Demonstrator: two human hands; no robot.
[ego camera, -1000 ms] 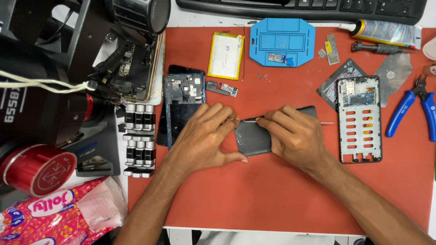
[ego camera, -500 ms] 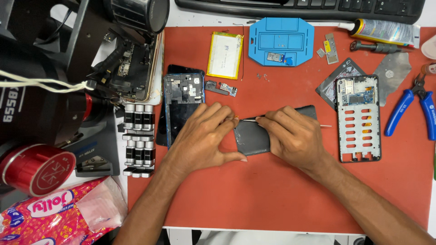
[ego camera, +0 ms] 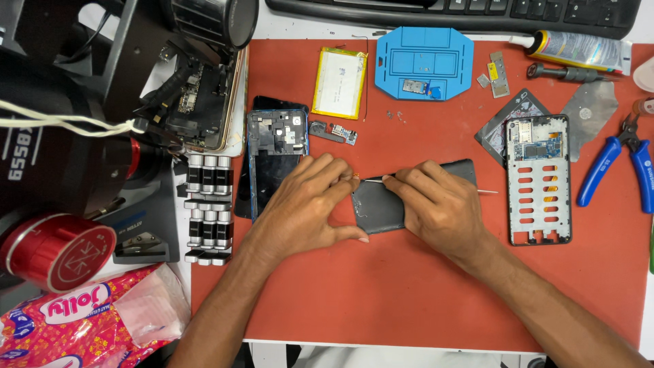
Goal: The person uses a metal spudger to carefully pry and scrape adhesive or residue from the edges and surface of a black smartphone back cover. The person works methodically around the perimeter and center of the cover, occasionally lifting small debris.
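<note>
Nothing has shifted in the last second — left hand (ego camera: 306, 208) still pins the dark grey flat phone panel (ego camera: 379, 208) (mat centre), fingers pressed together; at three o'clock, right hand (ego camera: 436, 204) pinches a thin metal tool (ego camera: 371, 181).

2 hands (ego camera: 306, 211), 1 battery (ego camera: 338, 83), 1 pliers (ego camera: 623, 160)

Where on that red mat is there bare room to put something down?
The widest bare patch of the red mat lies along its near edge, below both hands and the dark phone cover. A smaller strip sits between the yellow battery and the hands. The far right is crowded: phone frame, blue pliers, glue tube.
</note>
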